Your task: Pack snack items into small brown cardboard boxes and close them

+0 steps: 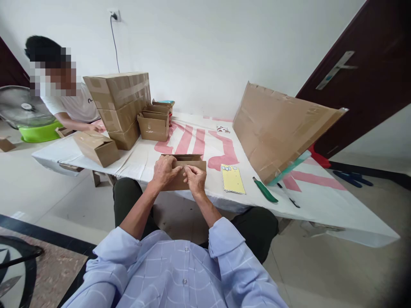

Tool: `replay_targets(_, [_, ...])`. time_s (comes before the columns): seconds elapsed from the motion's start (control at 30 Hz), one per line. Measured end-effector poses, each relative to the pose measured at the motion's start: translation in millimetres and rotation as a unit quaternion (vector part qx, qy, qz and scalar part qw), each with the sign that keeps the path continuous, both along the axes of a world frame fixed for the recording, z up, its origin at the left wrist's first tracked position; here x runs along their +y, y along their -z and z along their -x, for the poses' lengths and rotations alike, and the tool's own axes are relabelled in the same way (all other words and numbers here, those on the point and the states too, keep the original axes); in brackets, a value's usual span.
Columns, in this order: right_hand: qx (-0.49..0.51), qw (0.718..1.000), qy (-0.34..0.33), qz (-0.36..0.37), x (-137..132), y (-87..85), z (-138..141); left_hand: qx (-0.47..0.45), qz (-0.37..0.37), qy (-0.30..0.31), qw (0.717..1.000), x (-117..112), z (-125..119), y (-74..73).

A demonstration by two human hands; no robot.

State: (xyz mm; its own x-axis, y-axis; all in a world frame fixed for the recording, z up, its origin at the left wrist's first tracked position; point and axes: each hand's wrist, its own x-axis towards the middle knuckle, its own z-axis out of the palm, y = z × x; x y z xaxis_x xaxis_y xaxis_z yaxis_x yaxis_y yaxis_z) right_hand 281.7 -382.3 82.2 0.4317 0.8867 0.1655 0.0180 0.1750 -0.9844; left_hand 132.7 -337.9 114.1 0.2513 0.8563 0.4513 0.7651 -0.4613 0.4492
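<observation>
A small brown cardboard box (184, 185) stands at the table's front edge before me, with its top open. My left hand (165, 172) grips the box's upper left side, fingers bent over the rim and thumb lying along the front panel. Against the front panel, my right hand (195, 179) is closed in a pinch, thumb to forefinger. Whatever is between those fingertips is too small to make out. To the right of the box lies a yellow note pad (233, 179), and beyond it a green-handled cutter (265, 190).
Stacked taped cartons (123, 102) rise at left, beside several open boxes (154, 126) and one closed carton (96, 147). A large cardboard sheet (282, 128) leans at right. A pen (289, 196) lies near the cutter. Another person (72, 105) sits at the far left.
</observation>
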Motion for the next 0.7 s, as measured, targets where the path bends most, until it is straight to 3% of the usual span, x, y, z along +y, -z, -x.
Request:
replay_targets(0.3, [-0.021,1.000,-0.015,0.004,-1,-14.2,-5,-0.040,0.025,-0.013,0.999,-2,-5,-4.4])
replay_targets(0.53, [-0.057,0.998,0.004,0.019,0,-9.3,-2,-0.050,0.032,-0.030,0.998,0,-9,-2.7])
replay_targets(0.63, [-0.120,0.992,0.019,0.032,3,-7.8,-8,-0.060,0.021,-0.022,0.998,4,-9,0.6])
replay_targets(0.7, [-0.218,0.974,0.047,0.032,4,-9.7,-15,-0.067,0.007,-0.009,0.998,6,-8,2.6])
